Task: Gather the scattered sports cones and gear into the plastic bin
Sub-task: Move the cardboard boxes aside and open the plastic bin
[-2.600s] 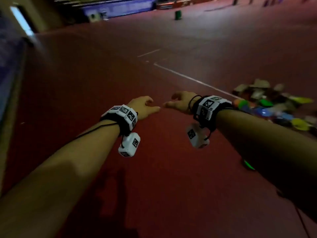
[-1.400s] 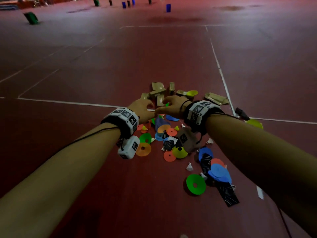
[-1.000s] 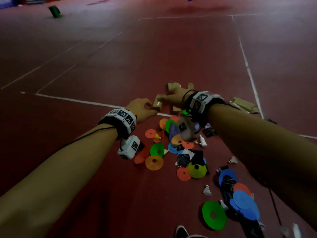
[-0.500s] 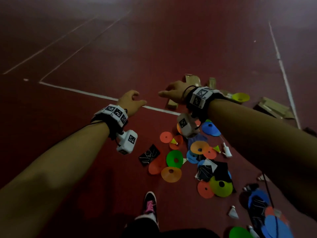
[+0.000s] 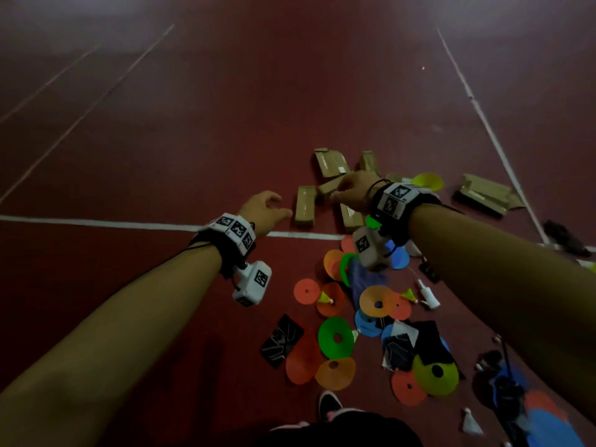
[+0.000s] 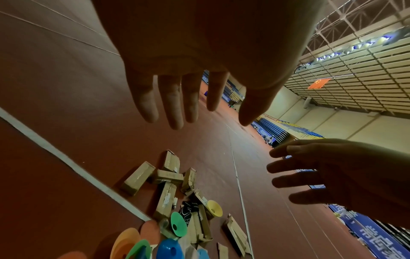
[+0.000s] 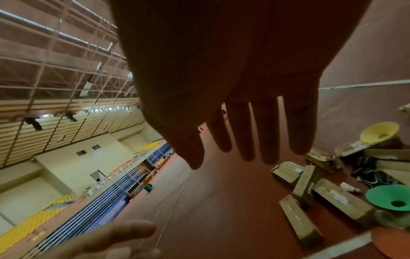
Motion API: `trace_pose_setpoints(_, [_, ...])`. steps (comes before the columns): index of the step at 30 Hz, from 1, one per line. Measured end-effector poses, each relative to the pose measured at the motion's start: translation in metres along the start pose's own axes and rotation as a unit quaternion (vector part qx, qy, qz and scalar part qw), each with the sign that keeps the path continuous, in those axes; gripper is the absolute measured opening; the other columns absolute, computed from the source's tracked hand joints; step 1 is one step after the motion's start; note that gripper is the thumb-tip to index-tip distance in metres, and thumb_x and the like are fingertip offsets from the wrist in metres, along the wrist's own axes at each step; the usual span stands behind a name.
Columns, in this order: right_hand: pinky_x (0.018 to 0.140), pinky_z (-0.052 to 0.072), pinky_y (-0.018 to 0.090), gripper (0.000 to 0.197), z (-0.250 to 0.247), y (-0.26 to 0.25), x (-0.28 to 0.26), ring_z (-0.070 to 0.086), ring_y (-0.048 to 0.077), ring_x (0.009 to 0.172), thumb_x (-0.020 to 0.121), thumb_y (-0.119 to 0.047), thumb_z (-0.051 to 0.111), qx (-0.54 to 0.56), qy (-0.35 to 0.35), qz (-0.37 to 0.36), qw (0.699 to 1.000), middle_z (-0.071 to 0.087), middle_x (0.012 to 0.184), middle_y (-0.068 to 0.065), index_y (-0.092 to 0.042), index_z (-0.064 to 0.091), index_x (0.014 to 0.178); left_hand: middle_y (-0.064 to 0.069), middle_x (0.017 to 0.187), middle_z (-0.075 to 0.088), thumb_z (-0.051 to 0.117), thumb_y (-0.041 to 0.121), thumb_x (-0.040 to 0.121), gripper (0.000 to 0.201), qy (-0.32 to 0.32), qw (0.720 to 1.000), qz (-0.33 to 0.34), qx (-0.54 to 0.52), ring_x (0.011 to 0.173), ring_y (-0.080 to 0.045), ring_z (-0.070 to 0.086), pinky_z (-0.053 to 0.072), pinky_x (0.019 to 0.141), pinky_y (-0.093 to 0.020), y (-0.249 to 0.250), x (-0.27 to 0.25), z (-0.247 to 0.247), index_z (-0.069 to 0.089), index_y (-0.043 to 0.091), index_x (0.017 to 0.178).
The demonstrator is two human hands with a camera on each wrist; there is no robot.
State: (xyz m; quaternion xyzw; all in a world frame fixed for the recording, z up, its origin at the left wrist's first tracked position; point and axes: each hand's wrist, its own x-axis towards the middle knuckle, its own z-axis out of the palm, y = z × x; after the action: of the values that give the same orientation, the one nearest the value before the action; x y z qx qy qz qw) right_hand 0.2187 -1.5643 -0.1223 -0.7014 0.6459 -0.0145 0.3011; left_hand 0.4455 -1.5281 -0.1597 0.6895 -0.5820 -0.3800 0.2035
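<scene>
Flat disc cones lie scattered on the red court floor: a green cone (image 5: 335, 337), an orange cone (image 5: 377, 301), a yellow-green cone (image 5: 435, 375) and several more. White shuttlecocks (image 5: 429, 296) lie among them. No plastic bin is in view. My left hand (image 5: 267, 209) hovers above the white line, fingers relaxed and empty (image 6: 177, 105). My right hand (image 5: 350, 191) hangs over the cardboard boxes (image 5: 304, 204), also empty, with its fingers straight (image 7: 255, 140). Neither hand touches anything.
Several long cardboard boxes (image 6: 137, 177) are piled beyond the cones, with a yellow cone (image 5: 427, 181) beside them. Black patterned cloth pieces (image 5: 282, 340) lie among the discs. My shoe (image 5: 329, 403) stands at the near edge of the pile. Bare floor stretches left and ahead.
The view swung from open court onto the pile and tilted down until my shoe showed. Both arms stayed stretched forward, hands empty, the right now over the boxes.
</scene>
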Motion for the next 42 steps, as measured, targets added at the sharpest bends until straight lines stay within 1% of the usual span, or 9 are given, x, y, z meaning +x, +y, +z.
trace_pose_setpoints(5, [0.086, 0.056, 0.043, 0.047, -0.008, -0.006, 0.072, 0.063, 0.026, 0.095, 0.088, -0.045, 0.063, 0.125, 0.002, 0.032, 0.992, 0.063, 0.096, 0.004, -0.011, 0.062, 0.120, -0.001, 0.111, 0.064, 0.073, 0.038, 0.080, 0.050, 0.008, 1.000, -0.012, -0.015, 0.099, -0.021, 0.064, 0.054, 0.087, -0.038, 0.001, 0.064, -0.020, 0.054, 0.027, 0.125])
trace_pose_setpoints(12, [0.082, 0.058, 0.048, 0.036, -0.006, -0.041, 0.181, 0.066, 0.027, 0.093, 0.085, -0.041, 0.066, 0.186, -0.016, 0.064, 0.980, 0.067, 0.098, 0.007, -0.016, 0.067, 0.111, -0.004, 0.112, 0.062, 0.070, 0.032, 0.085, 0.055, 0.009, 0.998, -0.020, -0.063, 0.095, -0.019, 0.062, 0.048, 0.075, -0.032, -0.003, 0.182, -0.055, 0.048, 0.022, 0.134])
trace_pose_setpoints(17, [0.079, 0.058, 0.052, 0.035, -0.010, -0.080, 0.300, 0.069, 0.028, 0.092, 0.083, -0.041, 0.069, 0.237, -0.010, 0.087, 0.968, 0.070, 0.100, 0.011, -0.018, 0.066, 0.109, -0.005, 0.119, 0.060, 0.071, 0.030, 0.085, 0.056, 0.014, 0.996, -0.028, -0.088, 0.095, -0.018, 0.061, 0.052, 0.079, -0.034, -0.024, 0.299, -0.083, 0.049, 0.020, 0.135])
trace_pose_setpoints(21, [0.075, 0.060, 0.046, 0.043, -0.027, -0.117, 0.376, 0.070, 0.024, 0.089, 0.079, -0.048, 0.069, 0.230, 0.030, 0.110, 0.966, 0.071, 0.097, 0.005, -0.018, 0.067, 0.110, -0.005, 0.113, 0.060, 0.069, 0.029, 0.086, 0.052, -0.021, 0.996, -0.043, -0.074, 0.072, -0.009, 0.056, 0.046, 0.059, -0.026, -0.025, 0.401, -0.124, 0.049, 0.019, 0.133])
trace_pose_setpoints(23, [0.086, 0.056, 0.040, 0.042, -0.039, -0.132, 0.403, 0.065, 0.019, 0.098, 0.084, -0.045, 0.067, 0.193, 0.049, 0.109, 0.974, 0.068, 0.108, 0.000, -0.017, 0.066, 0.115, -0.004, 0.114, 0.059, 0.070, 0.031, 0.085, 0.054, -0.037, 0.997, -0.032, -0.055, 0.075, -0.012, 0.058, 0.047, 0.061, -0.027, -0.016, 0.452, -0.145, 0.049, 0.021, 0.134])
trace_pose_setpoints(25, [0.083, 0.052, 0.033, 0.040, -0.044, -0.136, 0.429, 0.061, 0.017, 0.100, 0.086, -0.041, 0.067, 0.198, 0.051, 0.123, 0.971, 0.065, 0.112, 0.001, -0.016, 0.065, 0.117, -0.003, 0.115, 0.059, 0.070, 0.032, 0.085, 0.053, -0.051, 0.997, -0.031, -0.049, 0.087, -0.018, 0.061, 0.050, 0.069, -0.030, -0.005, 0.496, -0.155, 0.050, 0.022, 0.133])
trace_pose_setpoints(29, [0.072, 0.047, 0.028, 0.034, -0.063, -0.124, 0.487, 0.059, 0.016, 0.092, 0.086, -0.037, 0.067, 0.214, 0.062, 0.145, 0.964, 0.064, 0.104, 0.001, -0.015, 0.066, 0.113, -0.004, 0.097, 0.066, 0.069, 0.029, 0.083, 0.050, -0.069, 0.985, -0.066, -0.144, 0.078, -0.018, 0.061, 0.049, 0.060, -0.033, 0.016, 0.569, -0.149, 0.051, 0.021, 0.129])
trace_pose_setpoints(35, [0.081, 0.059, 0.046, 0.025, -0.062, -0.062, 0.590, 0.068, 0.026, 0.089, 0.085, -0.036, 0.068, 0.337, 0.050, 0.228, 0.912, 0.067, 0.089, 0.008, -0.016, 0.066, 0.100, -0.001, 0.095, 0.062, 0.065, 0.023, 0.086, 0.044, -0.089, 0.976, -0.109, -0.166, 0.074, -0.014, 0.058, 0.047, 0.058, -0.029, 0.026, 0.671, -0.105, 0.048, 0.023, 0.126])
trace_pose_setpoints(42, [0.051, 0.043, 0.023, 0.030, -0.053, 0.024, 0.720, 0.055, 0.013, 0.064, 0.090, -0.036, 0.064, 0.346, -0.008, 0.284, 0.894, 0.060, 0.078, 0.001, -0.011, 0.068, 0.107, 0.001, 0.096, 0.063, 0.059, 0.019, 0.090, 0.048, -0.069, 0.963, -0.165, -0.200, 0.081, -0.016, 0.061, 0.051, 0.070, -0.032, 0.055, 0.807, -0.038, 0.041, 0.022, 0.135])
